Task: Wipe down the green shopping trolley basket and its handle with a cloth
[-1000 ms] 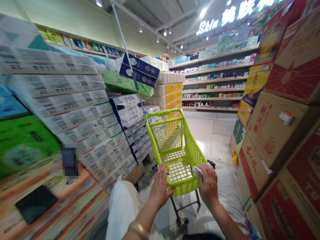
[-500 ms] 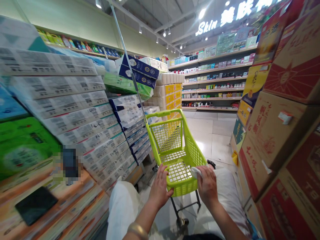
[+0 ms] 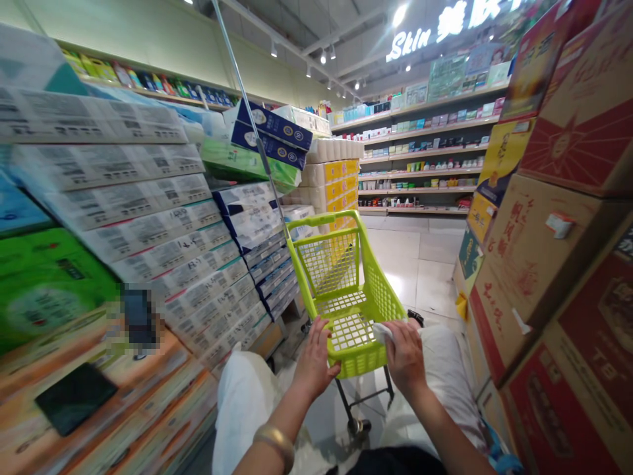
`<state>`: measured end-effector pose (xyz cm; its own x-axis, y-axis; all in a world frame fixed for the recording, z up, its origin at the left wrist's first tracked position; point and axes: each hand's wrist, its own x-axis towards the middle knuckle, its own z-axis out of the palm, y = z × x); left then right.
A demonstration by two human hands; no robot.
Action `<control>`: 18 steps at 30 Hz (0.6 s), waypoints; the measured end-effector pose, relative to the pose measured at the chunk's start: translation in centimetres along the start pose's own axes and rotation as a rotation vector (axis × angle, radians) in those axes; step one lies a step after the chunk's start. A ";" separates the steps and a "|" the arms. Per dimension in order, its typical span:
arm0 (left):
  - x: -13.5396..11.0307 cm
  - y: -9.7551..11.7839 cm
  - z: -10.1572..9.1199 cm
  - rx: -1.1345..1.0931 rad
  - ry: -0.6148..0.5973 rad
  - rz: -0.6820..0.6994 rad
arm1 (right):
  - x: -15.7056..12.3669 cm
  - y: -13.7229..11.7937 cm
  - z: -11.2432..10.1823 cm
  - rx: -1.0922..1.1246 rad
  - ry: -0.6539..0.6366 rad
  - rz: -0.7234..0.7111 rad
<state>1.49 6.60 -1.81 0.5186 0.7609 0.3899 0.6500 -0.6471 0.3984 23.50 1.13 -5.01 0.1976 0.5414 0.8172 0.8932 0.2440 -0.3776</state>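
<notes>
A lime-green shopping cart point(image 3: 359, 365) with a lattice plastic basket stands between my knees, its push handle on the far side. My left hand point(image 3: 311, 361) grips the basket's near left corner, fingers over the rim and thumb against the outer wall. At the near right corner, my right hand point(image 3: 404, 355) is closed around a crumpled white cloth or tissue point(image 3: 382, 332), pressed to the rim. Part of the cloth is hidden under the fingers. No goods show in the basket.
Stacked paper-goods packs point(image 3: 163, 224) rise on the left. A dark flat tablet-like object point(image 3: 75, 398) lies on orange packs beside a blurred-out patch. Printed cartons point(image 3: 539, 244) line the right. A metal pole point(image 3: 247, 99) slants up behind the cart; stocked shelves point(image 3: 420, 171) stand beyond the tiled floor.
The view has shifted slightly. My right hand with the white cloth has moved a little left along the rim. My left hand keeps its place on the cart.
</notes>
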 end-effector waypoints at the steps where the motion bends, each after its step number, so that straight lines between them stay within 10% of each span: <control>1: 0.0 0.0 0.0 0.003 -0.001 0.002 | 0.0 0.2 0.0 -0.015 0.029 0.037; 9: 0.1 -0.2 0.2 0.022 0.003 -0.005 | -2.0 -5.3 2.1 0.107 -0.150 -0.195; 18: -0.1 -0.7 0.0 0.010 0.030 0.021 | -0.4 -0.6 0.3 -0.008 0.063 0.046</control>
<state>0.97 6.99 -2.16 0.5158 0.7451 0.4229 0.6448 -0.6626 0.3810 22.72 1.02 -5.25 0.2634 0.5005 0.8247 0.8859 0.2129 -0.4122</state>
